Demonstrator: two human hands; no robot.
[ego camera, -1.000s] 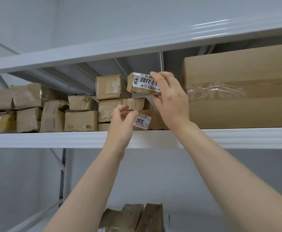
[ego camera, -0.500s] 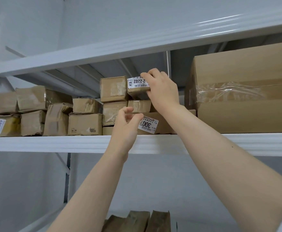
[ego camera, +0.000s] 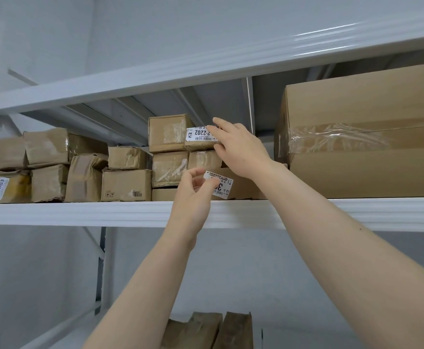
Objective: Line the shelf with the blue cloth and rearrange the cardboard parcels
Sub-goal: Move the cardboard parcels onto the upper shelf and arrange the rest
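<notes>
On the white shelf [ego camera: 80, 212] stand several brown cardboard parcels. My right hand [ego camera: 241, 149] grips a small parcel with a white "2-2202" label [ego camera: 201, 139], fingers over its top and thumb under its right end. It sits on the middle stack beside a taped parcel [ego camera: 167, 133]. My left hand [ego camera: 193, 195] hovers, fingers loosely curled and holding nothing, in front of a flat parcel with a "300" label [ego camera: 243, 187] at the bottom of that stack. No blue cloth is in view.
A large taped carton [ego camera: 367, 157] fills the shelf's right side. More crumpled parcels [ego camera: 50, 157] crowd the left end. The upper shelf beam [ego camera: 155, 79] hangs close above the stack. Dark parcels [ego camera: 206, 331] stand on the level below.
My right hand has carried the labelled parcel back and left onto the top of the middle stack, next to the taped parcel. My left hand has stayed low in front of the stack.
</notes>
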